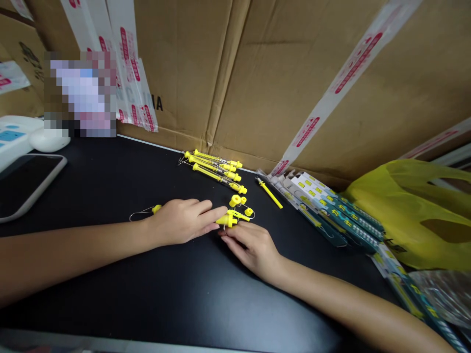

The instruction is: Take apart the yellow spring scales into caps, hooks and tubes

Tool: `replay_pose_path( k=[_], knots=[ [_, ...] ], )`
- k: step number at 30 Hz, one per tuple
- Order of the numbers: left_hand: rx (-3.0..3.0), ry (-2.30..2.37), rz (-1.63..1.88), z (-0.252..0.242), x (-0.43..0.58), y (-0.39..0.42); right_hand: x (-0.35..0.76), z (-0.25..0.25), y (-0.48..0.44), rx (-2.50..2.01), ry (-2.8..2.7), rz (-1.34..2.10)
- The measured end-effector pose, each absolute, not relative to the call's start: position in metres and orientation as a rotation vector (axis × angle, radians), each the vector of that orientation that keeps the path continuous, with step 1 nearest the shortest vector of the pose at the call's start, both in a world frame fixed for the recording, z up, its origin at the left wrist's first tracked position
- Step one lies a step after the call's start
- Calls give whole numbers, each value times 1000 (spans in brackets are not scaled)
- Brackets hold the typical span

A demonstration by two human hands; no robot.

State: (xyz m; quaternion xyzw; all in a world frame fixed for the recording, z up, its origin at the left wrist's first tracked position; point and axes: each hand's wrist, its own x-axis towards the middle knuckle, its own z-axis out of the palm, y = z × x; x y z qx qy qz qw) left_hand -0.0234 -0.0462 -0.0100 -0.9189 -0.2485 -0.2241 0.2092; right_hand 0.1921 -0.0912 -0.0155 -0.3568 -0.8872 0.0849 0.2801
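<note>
My left hand [184, 220] is closed around a yellow tubular spring scale [226, 218]. A wire hook [140, 214] juts out to the left behind that hand, while most of the tube is hidden under my fingers. Close by, my right hand [253, 247] has thumb and fingers pinched at a small wire hook [224, 229] by the scale's right end. Just beyond my hands lie small yellow caps [234, 200] and a bent wire. Several yellow spring scales [217, 171] lie in a group farther back, with a thin yellow rod [270, 193] to their right.
A tall cardboard carton [184, 63] borders the back of the black table [176, 289]. Printed narrow boxes [331, 211] are piled at right, beside a yellow plastic bag [415, 211] and clear plastic [445, 294]. A phone [29, 184] and a white device [18, 135] sit at left.
</note>
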Motion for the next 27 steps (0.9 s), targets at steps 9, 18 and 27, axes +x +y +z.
replay_pose_path(
  k=[9, 18, 27],
  knots=[
    [-2533, -699, -559, -9, -22, -49, 196, -17, -87, -791, -2493, -259],
    [-2578, -582, -780, -8, -23, -49, 198, -13, -85, -838, -2287, 69],
    [-2648, -422, -682, -8, -19, -54, 197, -17, -81, -741, -2438, 157]
  ],
)
